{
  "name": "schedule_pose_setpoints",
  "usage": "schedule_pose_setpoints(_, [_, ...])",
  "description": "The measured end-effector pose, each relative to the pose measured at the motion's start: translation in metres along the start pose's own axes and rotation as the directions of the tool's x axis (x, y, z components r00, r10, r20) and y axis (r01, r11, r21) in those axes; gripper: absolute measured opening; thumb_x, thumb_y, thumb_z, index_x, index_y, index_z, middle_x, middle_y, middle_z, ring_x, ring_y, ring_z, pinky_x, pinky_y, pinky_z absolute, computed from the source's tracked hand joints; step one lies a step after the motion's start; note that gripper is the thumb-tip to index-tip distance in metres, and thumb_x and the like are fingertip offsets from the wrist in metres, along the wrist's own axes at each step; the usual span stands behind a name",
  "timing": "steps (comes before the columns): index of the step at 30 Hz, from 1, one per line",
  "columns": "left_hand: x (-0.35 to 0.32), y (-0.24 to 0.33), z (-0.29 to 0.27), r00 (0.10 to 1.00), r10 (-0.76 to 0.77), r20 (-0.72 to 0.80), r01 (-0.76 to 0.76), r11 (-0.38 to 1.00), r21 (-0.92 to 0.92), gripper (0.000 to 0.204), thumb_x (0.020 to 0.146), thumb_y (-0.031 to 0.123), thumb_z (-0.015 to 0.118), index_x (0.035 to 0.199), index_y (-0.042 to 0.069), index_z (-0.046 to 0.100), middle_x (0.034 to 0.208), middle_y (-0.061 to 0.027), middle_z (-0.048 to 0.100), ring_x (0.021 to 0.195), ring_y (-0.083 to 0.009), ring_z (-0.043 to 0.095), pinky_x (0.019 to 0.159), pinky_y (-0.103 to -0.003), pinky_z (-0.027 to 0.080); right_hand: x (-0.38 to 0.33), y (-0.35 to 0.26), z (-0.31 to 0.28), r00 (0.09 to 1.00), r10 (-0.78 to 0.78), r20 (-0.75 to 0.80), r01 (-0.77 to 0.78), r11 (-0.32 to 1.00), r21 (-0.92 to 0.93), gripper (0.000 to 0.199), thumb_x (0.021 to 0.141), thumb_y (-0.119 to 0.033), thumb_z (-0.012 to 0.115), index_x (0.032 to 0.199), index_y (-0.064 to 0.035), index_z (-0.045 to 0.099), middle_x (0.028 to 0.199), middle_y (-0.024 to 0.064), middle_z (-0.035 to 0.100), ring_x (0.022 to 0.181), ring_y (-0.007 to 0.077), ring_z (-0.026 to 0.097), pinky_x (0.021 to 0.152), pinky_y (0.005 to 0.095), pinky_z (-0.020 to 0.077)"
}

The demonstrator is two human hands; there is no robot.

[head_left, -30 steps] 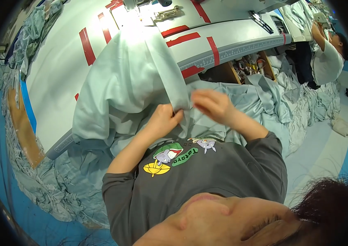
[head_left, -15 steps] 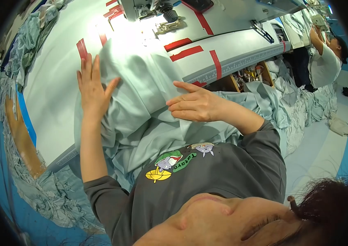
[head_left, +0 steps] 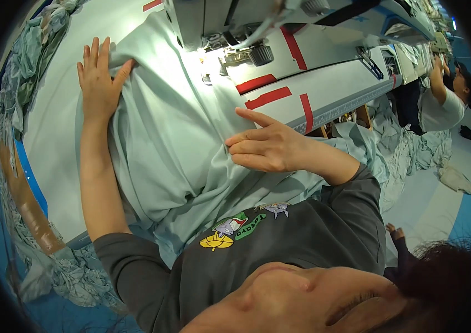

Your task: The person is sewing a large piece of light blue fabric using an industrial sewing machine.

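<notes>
A large piece of pale green fabric (head_left: pixel 158 127) spreads over the white sewing table and hangs in folds toward my lap. Its far edge lies beneath the needle area of a sewing machine (head_left: pixel 194 22), by the lit presser foot (head_left: pixel 207 75). My left hand (head_left: pixel 99 83) rests palm down along the fabric's left edge, fingers stretched and thumb apart. At the right, my right hand (head_left: pixel 266 144) grips the cloth, with folds gathering at its fingertips. One finger stands off from the rest, and its thumb is hidden.
Red tape strips (head_left: pixel 268 97) mark the table beside a measuring scale along its front edge. Crumpled fabric heaps (head_left: pixel 38 39) lie at the far left, with more (head_left: pixel 413 155) at the right. Another person (head_left: pixel 443 100) works at the far right.
My left hand has moved left and away from me, drawing the fabric flatter. My right hand's fingers have curled more onto the cloth. The view has shifted, showing more of the machine.
</notes>
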State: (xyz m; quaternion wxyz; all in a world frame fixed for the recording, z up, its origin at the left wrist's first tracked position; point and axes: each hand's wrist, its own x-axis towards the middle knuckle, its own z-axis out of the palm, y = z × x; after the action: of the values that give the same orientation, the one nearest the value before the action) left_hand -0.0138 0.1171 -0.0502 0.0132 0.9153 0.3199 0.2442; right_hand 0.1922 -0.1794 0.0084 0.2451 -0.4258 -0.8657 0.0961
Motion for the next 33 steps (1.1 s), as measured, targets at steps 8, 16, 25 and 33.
schedule_pose_setpoints(8, [0.044,-0.051,0.028,0.994,0.09,-0.058,-0.078,0.98,0.184,0.06,0.086,0.034,0.062,0.136,0.008,0.042,0.144,-0.0163,0.037,0.135,-0.0343,0.032,0.11,-0.05,0.023,0.016,0.034,0.006,0.999,0.032,-0.041,-0.033,0.999,-0.03,0.01,0.078,-0.005,0.063,0.083,-0.0094,0.055,0.087,-0.0002,0.062,0.094,0.0153,0.065,0.108,0.0508,0.0313])
schedule_pose_setpoints(16, [0.061,-0.029,-0.005,0.958,0.042,-0.282,-0.07,0.993,-0.092,0.043,0.079,0.002,0.061,0.121,0.003,0.053,0.124,-0.0188,0.054,0.12,-0.0358,0.047,0.103,-0.038,0.037,0.013,0.037,0.014,0.99,0.083,-0.117,-0.097,0.988,-0.119,0.021,0.075,-0.005,0.063,0.095,-0.0117,0.063,0.094,0.0025,0.064,0.098,0.0195,0.063,0.108,0.0471,0.032])
schedule_pose_setpoints(25, [-0.246,0.113,-0.177,0.831,-0.555,-0.027,0.345,0.553,-0.759,0.069,0.077,0.001,0.069,0.136,0.0,0.032,0.137,-0.0164,0.042,0.125,-0.029,0.046,0.102,-0.041,0.04,-0.013,-0.079,0.121,0.766,0.507,0.395,-0.619,0.414,0.667,0.062,0.078,-0.024,0.068,0.131,-0.0003,0.045,0.131,0.0162,0.049,0.123,0.0309,0.046,0.103,0.0394,0.0339])
schedule_pose_setpoints(33, [-0.363,0.164,-0.181,0.585,-0.798,-0.146,0.777,0.603,-0.184,0.061,0.067,-0.008,0.06,0.125,0.003,0.043,0.119,-0.0192,0.052,0.109,-0.0381,0.052,0.093,-0.041,0.044,0.167,-0.141,0.116,0.785,0.467,0.408,-0.486,0.056,0.872,0.046,0.092,-0.035,0.051,0.125,-0.0034,0.052,0.121,0.0129,0.056,0.11,0.022,0.053,0.093,0.0349,0.0422])
